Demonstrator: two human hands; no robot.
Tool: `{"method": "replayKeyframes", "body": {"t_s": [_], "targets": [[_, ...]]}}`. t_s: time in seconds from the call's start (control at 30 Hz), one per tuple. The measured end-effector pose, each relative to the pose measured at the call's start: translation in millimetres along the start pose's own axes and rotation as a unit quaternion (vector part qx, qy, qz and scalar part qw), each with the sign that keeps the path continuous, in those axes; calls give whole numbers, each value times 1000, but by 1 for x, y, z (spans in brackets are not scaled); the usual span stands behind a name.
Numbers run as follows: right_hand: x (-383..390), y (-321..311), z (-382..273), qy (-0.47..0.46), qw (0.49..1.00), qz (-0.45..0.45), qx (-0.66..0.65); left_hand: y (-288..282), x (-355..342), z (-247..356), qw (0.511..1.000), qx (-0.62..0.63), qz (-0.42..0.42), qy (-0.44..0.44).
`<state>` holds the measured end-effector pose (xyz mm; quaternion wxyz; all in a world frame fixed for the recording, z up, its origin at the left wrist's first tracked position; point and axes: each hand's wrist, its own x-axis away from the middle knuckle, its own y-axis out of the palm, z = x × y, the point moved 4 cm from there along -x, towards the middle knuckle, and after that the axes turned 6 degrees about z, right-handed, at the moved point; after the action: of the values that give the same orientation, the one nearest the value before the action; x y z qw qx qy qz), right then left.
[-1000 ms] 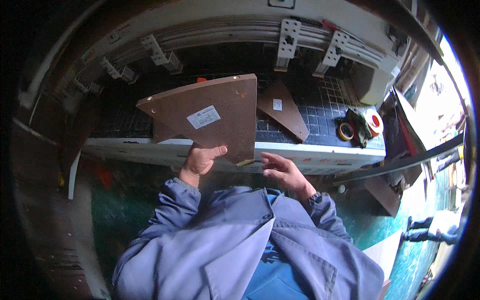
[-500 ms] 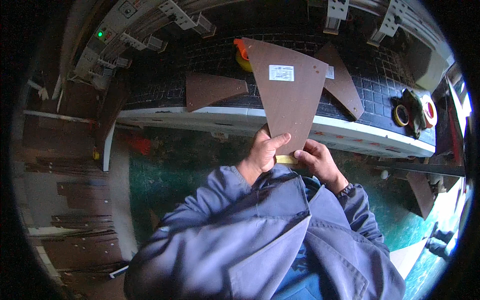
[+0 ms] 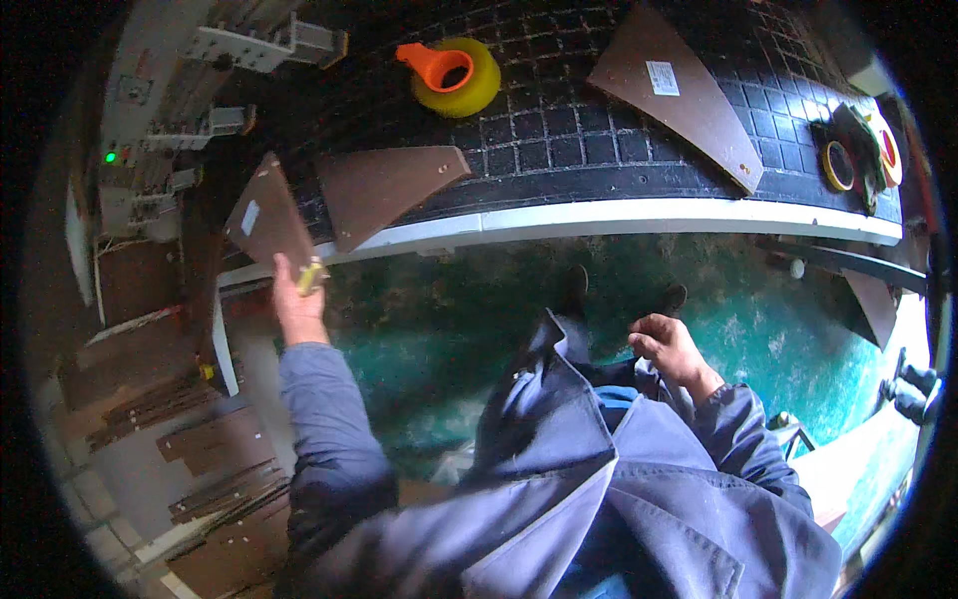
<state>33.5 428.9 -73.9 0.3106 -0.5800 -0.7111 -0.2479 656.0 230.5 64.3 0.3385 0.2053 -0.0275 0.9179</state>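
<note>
A brown panel (image 3: 271,212) is held by the left hand (image 3: 296,304) at nine o'clock; the right hand (image 3: 671,346) is curled, grip unclear.

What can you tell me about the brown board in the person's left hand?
The brown board is a flat, angular panel that looks like wood, bearing a pale label and a yellow strip at its near end. The left hand holds it there, slanted, by the left part of the bench. Whether it touches the bench is unclear.
</note>
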Motion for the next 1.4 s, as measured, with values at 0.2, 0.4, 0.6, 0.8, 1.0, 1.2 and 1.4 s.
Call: {"method": "replayKeyframes", "body": {"t_s": [0.2,0.4,0.6,0.8,1.0,1.2,1.4], "targets": [[-17,32,-16,4,1000,0,-4,-37,-132,15,992,-6,128,-2],[-55,55,-81,-136,991,2,14,-44,-197,2,993,5,118,-13],[-55,49,-120,-189,980,53,17,-61,-218,6,974,-213,72,-6],[-52,40,-131,-291,950,106,26,-21,-180,28,809,-547,52,210],[-66,48,-167,-385,909,144,69,78,-115,-40,758,-585,-80,278],[-53,49,-166,-375,913,147,66,124,-78,-108,718,-626,10,304],[-56,54,-162,-356,916,150,110,126,-14,-130,755,-599,-33,264]]}}
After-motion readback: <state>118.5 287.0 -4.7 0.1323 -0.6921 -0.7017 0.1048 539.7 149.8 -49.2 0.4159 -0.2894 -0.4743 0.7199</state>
